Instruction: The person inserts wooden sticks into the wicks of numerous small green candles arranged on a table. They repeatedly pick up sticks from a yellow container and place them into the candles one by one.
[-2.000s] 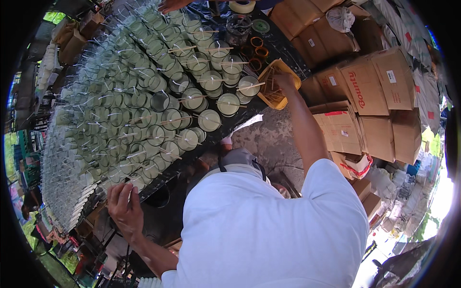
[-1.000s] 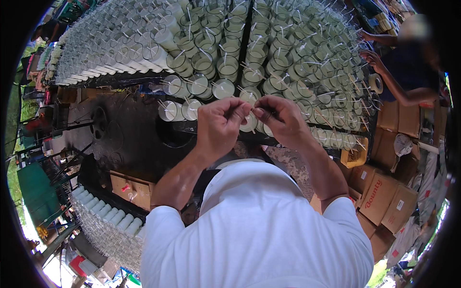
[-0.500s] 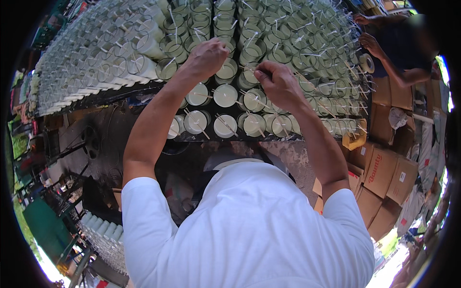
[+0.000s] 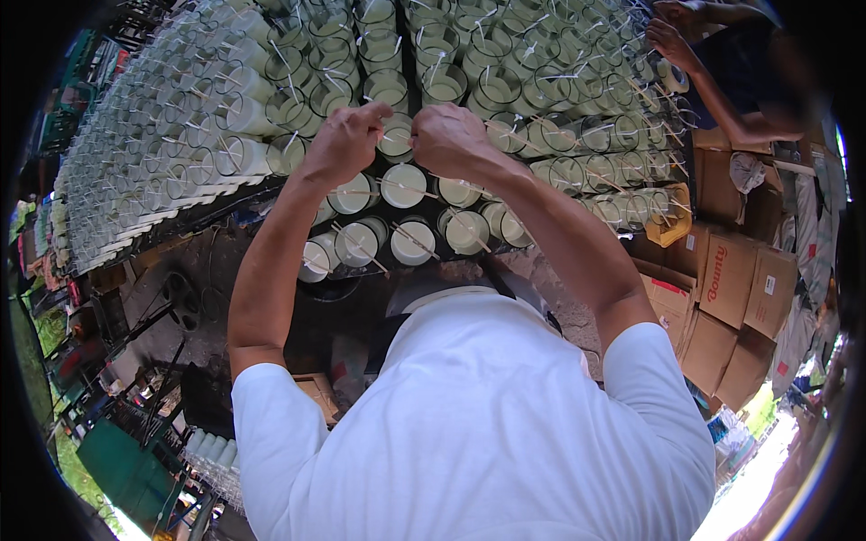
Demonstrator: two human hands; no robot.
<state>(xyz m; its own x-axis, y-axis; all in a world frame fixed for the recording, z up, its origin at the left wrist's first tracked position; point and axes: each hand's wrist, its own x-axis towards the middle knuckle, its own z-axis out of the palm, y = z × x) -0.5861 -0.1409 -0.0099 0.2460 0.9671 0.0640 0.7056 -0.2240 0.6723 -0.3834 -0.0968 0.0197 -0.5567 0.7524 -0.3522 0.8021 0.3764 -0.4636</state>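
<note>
Over the near part of the table, both of my hands hover on either side of a glass candle jar (image 4: 397, 142) filled with pale wax. My left hand (image 4: 347, 142) has its thumb and fingers pinched at the jar's left side. Facing it from the right, my right hand (image 4: 448, 140) is closed, its fingertips by the jar's rim. Anything between the fingers is too small or hidden to make out. Just nearer, another filled jar (image 4: 403, 186) has a thin stick across its top. A front-row jar (image 4: 413, 242) also bears thin sticks.
Many candle jars (image 4: 244, 113) with wicks and sticks crowd the table left, right and behind. A yellow container (image 4: 669, 221) sits at its right corner. Cardboard boxes (image 4: 722, 279) are stacked at right. Another person's hands (image 4: 672, 36) work at the far right.
My right hand has moved left from a jar further right, and my left hand has come lower and left. The two hands are now closer together around one jar; the view has shifted.
</note>
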